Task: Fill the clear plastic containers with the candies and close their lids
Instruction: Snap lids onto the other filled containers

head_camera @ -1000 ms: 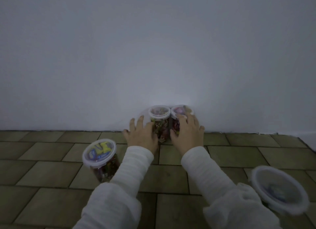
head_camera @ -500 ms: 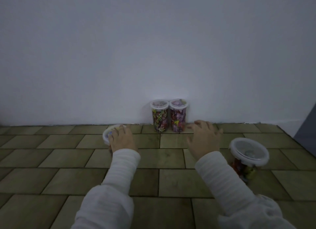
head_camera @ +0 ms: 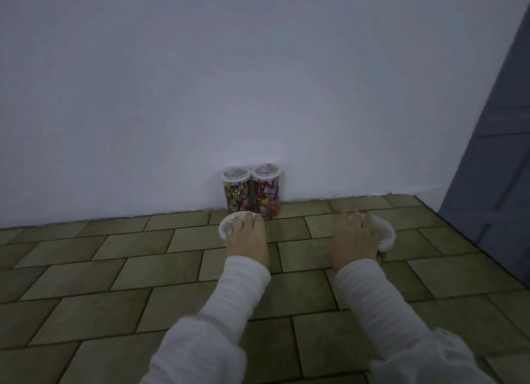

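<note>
Hands cover two lidded containers mid-frame: left hand (head_camera: pixel 247 240) atop the left container (head_camera: pixel 225 228), right hand (head_camera: pixel 354 238) atop the right container (head_camera: pixel 385 236), probably seating lids (grip unclear). Two filled containers (head_camera: pixel 251 190) stand against the wall (head_camera: pixel 172 96), centre.

tiled floor (head_camera: pixel 143 269), four lidded candy containers (head_camera: pixel 265 190)

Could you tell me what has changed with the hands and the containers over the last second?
Both hands let go of the two containers at the wall and drew back. The left hand now lies over the left container's lid, the right hand over the right container's lid. The pair at the wall stayed upright, lidded, side by side.
</note>
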Available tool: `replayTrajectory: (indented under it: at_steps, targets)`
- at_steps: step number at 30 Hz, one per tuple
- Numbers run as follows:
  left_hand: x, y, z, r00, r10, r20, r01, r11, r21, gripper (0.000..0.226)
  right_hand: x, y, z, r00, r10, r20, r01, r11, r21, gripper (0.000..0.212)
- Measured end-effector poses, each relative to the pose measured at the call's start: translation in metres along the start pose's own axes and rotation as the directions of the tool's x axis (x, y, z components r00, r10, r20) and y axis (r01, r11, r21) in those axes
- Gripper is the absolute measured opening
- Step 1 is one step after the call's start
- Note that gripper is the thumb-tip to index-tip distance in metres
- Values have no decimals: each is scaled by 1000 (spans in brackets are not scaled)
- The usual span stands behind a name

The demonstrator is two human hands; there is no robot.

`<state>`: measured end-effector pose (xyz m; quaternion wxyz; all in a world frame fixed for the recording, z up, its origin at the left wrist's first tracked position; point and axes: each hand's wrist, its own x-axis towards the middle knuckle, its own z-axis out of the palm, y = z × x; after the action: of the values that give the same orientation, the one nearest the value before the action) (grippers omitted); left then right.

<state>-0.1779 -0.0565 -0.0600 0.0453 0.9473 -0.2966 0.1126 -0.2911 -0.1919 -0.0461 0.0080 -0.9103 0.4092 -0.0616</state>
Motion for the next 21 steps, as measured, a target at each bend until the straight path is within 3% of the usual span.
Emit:
replayTrajectory:
  at_steps: [7,10,14,18,21]
  targets:
    - [1,21,-4,989,126,-76,-135,981,-140,52,15,-1,8,938,-333,-93,341,935,98,69]
    - [-5,20,-10,989,139,-56,-145,983,-113,62,15,-1,15,932,-303,-196,327,939,102,69]
    - [-3,18,-8,983,174,51,-172,984,-55,85,16,-3,20,950,-303,-79,303,953,-5,81]
    - [10,25,-6,973,232,-2,-230,967,-108,74,31,-9,29,942,-299,-155,295,954,-48,92]
    - [23,39,-2,969,247,-15,-246,956,-158,70,45,-9,31,932,-326,-156,322,945,-52,88]
